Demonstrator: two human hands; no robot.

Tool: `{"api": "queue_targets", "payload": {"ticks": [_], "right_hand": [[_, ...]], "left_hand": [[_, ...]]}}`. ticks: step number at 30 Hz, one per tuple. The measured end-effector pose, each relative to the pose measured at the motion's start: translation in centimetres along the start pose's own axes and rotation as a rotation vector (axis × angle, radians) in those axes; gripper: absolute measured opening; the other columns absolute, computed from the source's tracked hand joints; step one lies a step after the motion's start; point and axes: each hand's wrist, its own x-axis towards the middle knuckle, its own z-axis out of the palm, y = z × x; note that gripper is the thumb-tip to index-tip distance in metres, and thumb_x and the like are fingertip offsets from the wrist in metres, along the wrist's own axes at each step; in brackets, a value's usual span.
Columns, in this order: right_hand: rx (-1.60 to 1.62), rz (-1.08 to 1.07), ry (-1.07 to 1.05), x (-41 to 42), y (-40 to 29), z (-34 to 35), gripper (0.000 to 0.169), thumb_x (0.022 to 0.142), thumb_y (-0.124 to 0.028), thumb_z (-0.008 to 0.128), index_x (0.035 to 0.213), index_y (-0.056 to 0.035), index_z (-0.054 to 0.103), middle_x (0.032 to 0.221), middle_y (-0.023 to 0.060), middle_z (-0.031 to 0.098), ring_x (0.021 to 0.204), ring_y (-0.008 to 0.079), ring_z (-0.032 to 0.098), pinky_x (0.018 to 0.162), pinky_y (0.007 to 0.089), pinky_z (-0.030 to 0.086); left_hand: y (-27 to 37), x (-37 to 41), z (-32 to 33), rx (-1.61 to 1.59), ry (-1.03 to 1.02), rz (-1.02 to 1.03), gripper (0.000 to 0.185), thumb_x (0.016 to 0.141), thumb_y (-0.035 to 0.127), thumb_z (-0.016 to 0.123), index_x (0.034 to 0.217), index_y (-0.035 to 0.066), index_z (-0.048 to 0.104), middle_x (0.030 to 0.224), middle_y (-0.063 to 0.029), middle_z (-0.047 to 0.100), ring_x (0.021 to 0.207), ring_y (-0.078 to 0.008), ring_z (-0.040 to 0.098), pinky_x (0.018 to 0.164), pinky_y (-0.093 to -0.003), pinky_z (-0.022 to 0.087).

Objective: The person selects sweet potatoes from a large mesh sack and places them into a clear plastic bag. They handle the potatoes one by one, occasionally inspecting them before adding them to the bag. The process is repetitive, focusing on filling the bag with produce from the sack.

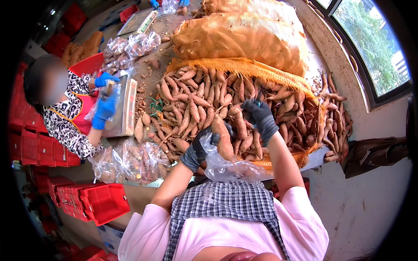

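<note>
My left hand (199, 146), in a dark grey knit glove, is closed around a large sweet potato (222, 137). A clear plastic bag (218, 166) hangs from the same hand, below the sweet potato. My right hand (260, 115), gloved alike, is over the pile with its fingers bent, close beside another sweet potato (241, 125). A bit of teal shows at its fingers; what it is, and whether the hand grips anything, is unclear. Many sweet potatoes (194, 111) lie heaped before me in an opened orange mesh sack (248, 67).
Filled mesh sacks (238, 42) lie behind the pile. More sweet potatoes (336, 120) lie near the window wall. At left, a blue-gloved person (106, 107) works over a weighing scale (127, 107). Filled plastic bags (130, 163) line the table edge; red crates (104, 202) stand on the floor.
</note>
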Motion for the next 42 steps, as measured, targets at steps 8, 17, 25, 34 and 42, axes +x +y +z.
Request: {"api": "queue_targets", "payload": {"ticks": [8, 17, 25, 34, 42], "right_hand": [[-0.207, -0.045, -0.418, -7.8, 1.9, 1.2, 0.048, 0.085, -0.034, 0.064, 0.118, -0.0015, 0.051, 0.098, 0.0051, 0.06, 0.07, 0.0099, 0.054, 0.062, 0.0228, 0.046], [-0.519, -0.523, -0.234, -8.3, 0.9, 1.6, 0.034, 0.083, -0.028, 0.064, 0.103, -0.0016, 0.057, 0.084, 0.0149, 0.062, 0.076, 0.0205, 0.061, 0.067, 0.0319, 0.047], [-0.435, -0.594, -0.11, -7.0, 2.7, 4.2, 0.024, 0.086, -0.021, 0.057, 0.098, 0.0, 0.057, 0.082, 0.0122, 0.063, 0.071, 0.0223, 0.059, 0.068, 0.03, 0.047], [-0.226, -0.486, -0.199, -4.8, 3.8, 2.4, 0.024, 0.091, -0.02, 0.053, 0.103, 0.0006, 0.058, 0.081, 0.0081, 0.06, 0.076, 0.0141, 0.054, 0.072, 0.0277, 0.045], [-0.094, -0.489, -0.045, -5.0, 6.6, 3.8, 0.027, 0.095, -0.021, 0.045, 0.099, 0.0032, 0.057, 0.085, 0.0116, 0.06, 0.077, 0.0145, 0.053, 0.071, 0.0275, 0.044]], "left_hand": [[-2.1, 1.4, 0.0, -0.332, 0.054, 0.1, 0.052, 0.09, 0.02, 0.053, 0.133, 0.003, 0.031, 0.129, -0.0125, 0.042, 0.118, -0.0197, 0.044, 0.1, -0.0307, 0.037], [-8.1, 0.2, -0.3, -0.305, -0.115, -0.062, 0.048, 0.091, 0.015, 0.048, 0.134, 0.002, 0.032, 0.13, -0.0123, 0.045, 0.118, -0.0224, 0.047, 0.101, -0.0319, 0.038], [-9.2, 1.5, -0.3, 0.385, 0.059, -0.01, 0.025, 0.084, 0.017, 0.057, 0.104, 0.002, 0.056, 0.097, -0.0081, 0.059, 0.089, -0.0172, 0.057, 0.08, -0.0277, 0.047], [-10.5, 1.6, -1.4, 0.675, 0.018, 0.179, 0.024, 0.089, 0.016, 0.051, 0.108, 0.002, 0.053, 0.099, -0.0081, 0.059, 0.089, -0.0166, 0.057, 0.08, -0.0272, 0.047], [-4.8, 1.5, 1.2, -0.317, 0.174, -0.144, 0.023, 0.089, 0.006, 0.053, 0.11, -0.003, 0.055, 0.097, -0.0034, 0.06, 0.083, -0.0089, 0.056, 0.074, -0.0229, 0.049]]}}
